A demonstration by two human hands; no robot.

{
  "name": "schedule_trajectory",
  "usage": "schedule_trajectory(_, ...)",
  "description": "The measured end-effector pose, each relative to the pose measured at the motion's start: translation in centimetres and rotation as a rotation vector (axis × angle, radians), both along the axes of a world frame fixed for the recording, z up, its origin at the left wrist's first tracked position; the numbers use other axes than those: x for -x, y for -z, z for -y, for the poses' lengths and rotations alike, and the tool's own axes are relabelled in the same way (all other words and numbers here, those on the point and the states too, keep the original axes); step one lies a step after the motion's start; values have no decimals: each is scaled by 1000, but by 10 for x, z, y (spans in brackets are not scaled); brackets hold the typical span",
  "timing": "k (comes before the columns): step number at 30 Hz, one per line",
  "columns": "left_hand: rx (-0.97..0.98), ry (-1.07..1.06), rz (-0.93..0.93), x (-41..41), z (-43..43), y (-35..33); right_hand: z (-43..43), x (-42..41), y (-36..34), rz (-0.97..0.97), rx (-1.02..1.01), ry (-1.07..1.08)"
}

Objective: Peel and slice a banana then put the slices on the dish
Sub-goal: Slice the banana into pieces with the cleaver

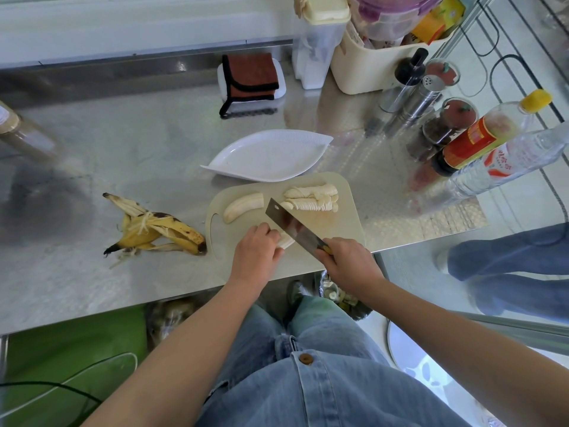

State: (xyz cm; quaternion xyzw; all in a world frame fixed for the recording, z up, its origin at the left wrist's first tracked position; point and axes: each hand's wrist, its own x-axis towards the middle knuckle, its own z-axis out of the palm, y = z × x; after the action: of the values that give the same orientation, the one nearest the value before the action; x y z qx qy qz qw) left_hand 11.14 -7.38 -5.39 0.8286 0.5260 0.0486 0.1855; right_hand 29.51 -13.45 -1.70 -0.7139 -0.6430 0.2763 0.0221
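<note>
No word or number could be read in full. A clear bottle (508, 161) at the bench's (138, 143) right edge bore a white label with red characters in a non-Latin script, too blurred to make out, next to a red and orange patch. Just beside it, a dark bottle (474, 135) carried a red label with yellow print along its length, also illegible. In the cream bin (366, 66) at the back right corner, an orange carton (429, 26) showed dark print too small to read, and a yellow-green pack (454, 7) behind it showed a small red mark. At the left edge, a jar (21, 134) had a pale, blurred label.
</note>
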Motion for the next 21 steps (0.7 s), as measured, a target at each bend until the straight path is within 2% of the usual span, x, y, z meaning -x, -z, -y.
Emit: schedule_trajectory(21, 8, -13, 8, 0, 2, -1, -2, 3, 1, 20, 58, -29)
